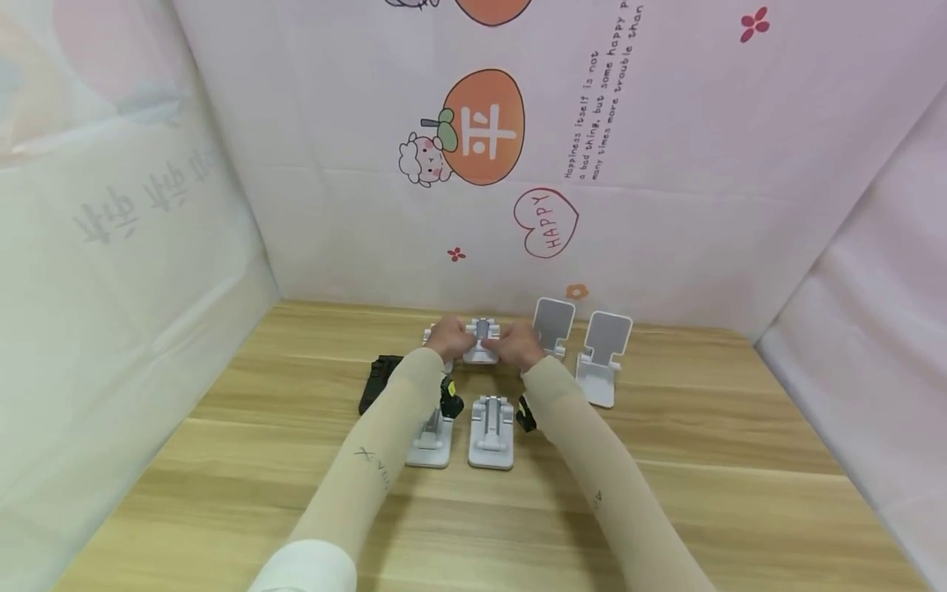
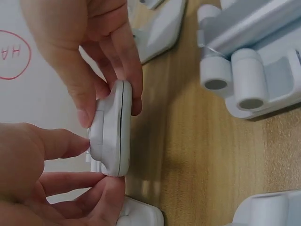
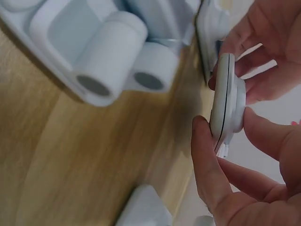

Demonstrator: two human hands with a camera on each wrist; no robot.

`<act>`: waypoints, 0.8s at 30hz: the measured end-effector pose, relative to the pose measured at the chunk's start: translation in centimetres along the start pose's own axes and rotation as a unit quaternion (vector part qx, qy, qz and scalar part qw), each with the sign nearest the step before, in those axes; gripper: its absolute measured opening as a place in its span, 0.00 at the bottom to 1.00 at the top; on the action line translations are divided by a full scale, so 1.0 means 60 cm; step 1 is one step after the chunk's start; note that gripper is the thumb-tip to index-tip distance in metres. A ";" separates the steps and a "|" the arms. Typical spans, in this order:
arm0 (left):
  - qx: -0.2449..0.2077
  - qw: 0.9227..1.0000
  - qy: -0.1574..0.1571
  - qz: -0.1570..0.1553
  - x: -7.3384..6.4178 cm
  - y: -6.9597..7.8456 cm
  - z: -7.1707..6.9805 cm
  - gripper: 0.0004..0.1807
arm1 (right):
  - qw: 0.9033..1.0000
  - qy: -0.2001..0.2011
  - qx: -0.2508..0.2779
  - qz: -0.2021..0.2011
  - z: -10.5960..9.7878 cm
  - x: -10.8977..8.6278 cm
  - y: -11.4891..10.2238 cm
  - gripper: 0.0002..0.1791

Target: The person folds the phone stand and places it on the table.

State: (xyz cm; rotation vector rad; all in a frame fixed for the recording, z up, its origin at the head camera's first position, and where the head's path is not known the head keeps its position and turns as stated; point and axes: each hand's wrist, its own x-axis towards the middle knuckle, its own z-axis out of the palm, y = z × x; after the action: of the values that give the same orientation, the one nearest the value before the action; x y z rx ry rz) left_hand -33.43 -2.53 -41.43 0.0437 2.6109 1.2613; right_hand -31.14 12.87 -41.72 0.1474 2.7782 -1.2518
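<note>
In the head view both hands reach the far part of the table. Between them is a white folding phone stand (image 1: pixel 482 353) with a grey middle, folded up. My left hand (image 1: pixel 450 339) grips its left side, and my right hand (image 1: pixel 518 345) its right side. In the left wrist view the left thumb and fingers (image 2: pixel 75 181) pinch one end of the stand (image 2: pixel 110 132). At the other end, the right hand's thumb and fingers (image 3: pixel 244 174) hold it, as the right wrist view shows. The stand is seen edge-on there, over the wood.
Folded white stands (image 1: pixel 491 432) lie nearer me, one (image 1: pixel 429 440) partly under my left forearm. At right, two stands (image 1: pixel 553 325) (image 1: pixel 602 362) have raised grey plates. A black object (image 1: pixel 379 382) sits left. Behind rises a printed cloth wall (image 1: pixel 355 230).
</note>
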 end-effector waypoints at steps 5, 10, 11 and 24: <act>0.044 0.999 0.013 0.016 0.011 0.001 0.013 0.23 | 1.000 0.006 -0.016 0.012 0.008 0.003 -0.004 0.19; 0.113 0.992 0.026 0.043 0.017 0.004 0.017 0.21 | 0.997 0.010 -0.074 -0.005 0.008 0.005 -0.013 0.26; 0.121 0.991 0.028 0.046 0.012 0.007 0.017 0.21 | 0.996 0.012 -0.085 -0.012 0.007 0.004 -0.015 0.27; 0.128 0.990 0.041 0.036 -0.012 0.019 0.030 0.10 | 0.989 0.037 -0.144 -0.027 0.029 0.026 -0.002 0.15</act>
State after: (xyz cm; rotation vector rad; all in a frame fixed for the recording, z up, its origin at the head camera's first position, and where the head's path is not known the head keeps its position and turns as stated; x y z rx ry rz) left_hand -32.38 -0.54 -41.44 0.1349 2.8496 0.9609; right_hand -32.64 11.56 -42.99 0.1002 3.0056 -0.8555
